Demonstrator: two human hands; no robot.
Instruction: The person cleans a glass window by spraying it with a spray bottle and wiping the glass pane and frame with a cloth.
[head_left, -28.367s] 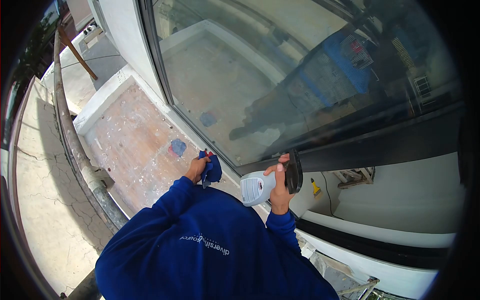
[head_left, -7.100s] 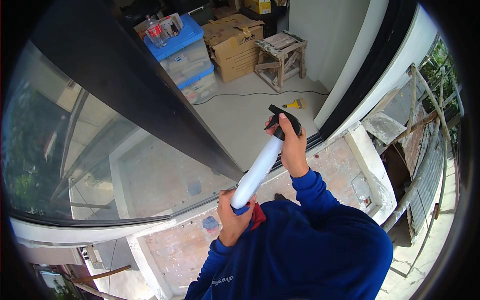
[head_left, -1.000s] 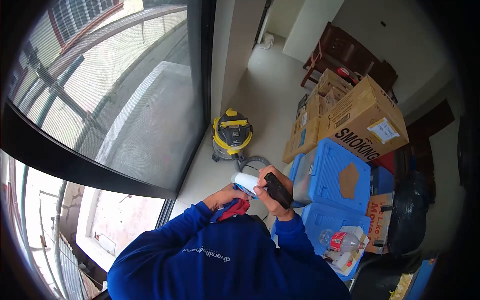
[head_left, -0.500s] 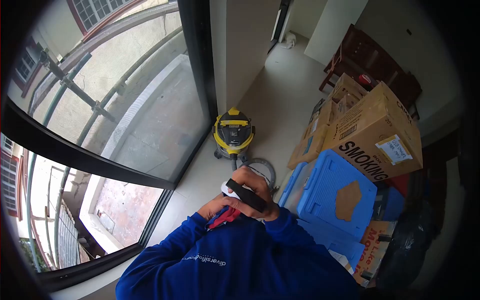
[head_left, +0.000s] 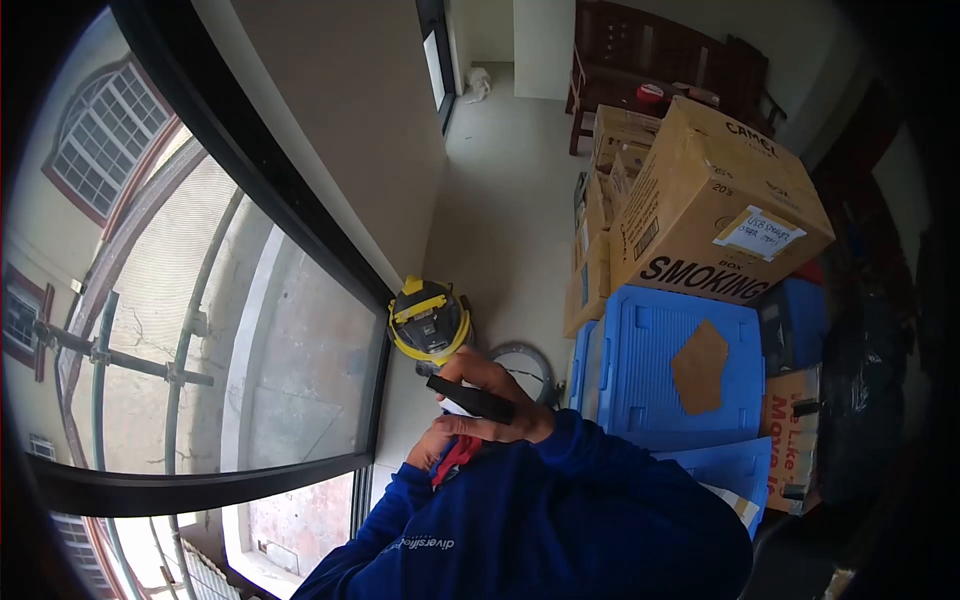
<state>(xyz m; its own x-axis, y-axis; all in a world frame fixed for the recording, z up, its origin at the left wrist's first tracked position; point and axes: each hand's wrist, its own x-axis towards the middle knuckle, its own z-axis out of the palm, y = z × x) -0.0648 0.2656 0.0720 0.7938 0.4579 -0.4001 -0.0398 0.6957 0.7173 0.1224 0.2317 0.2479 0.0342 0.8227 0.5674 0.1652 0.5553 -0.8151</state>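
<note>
My right hand (head_left: 485,375) is closed around a black, bar-shaped object (head_left: 470,398) in front of my chest. Against its underside shows a white part (head_left: 455,407), mostly covered by the fingers, so its kind is unclear. Just below, my left hand (head_left: 430,445) is closed on a bunched red and blue cloth (head_left: 457,460), close to the right hand. The sleeve and the black object hide parts of the fingers.
A yellow and black vacuum cleaner (head_left: 430,325) stands ahead beside the black-framed glass window (head_left: 310,350), its grey hose (head_left: 520,352) coiled on the floor. At right are blue lidded bins (head_left: 650,350), cardboard boxes (head_left: 690,220) and a wooden bench (head_left: 650,45).
My view has turned, so the window, vacuum cleaner and boxes sit differently in it. Both hands stay close together with the black object and cloth; the black object lies flatter across the view.
</note>
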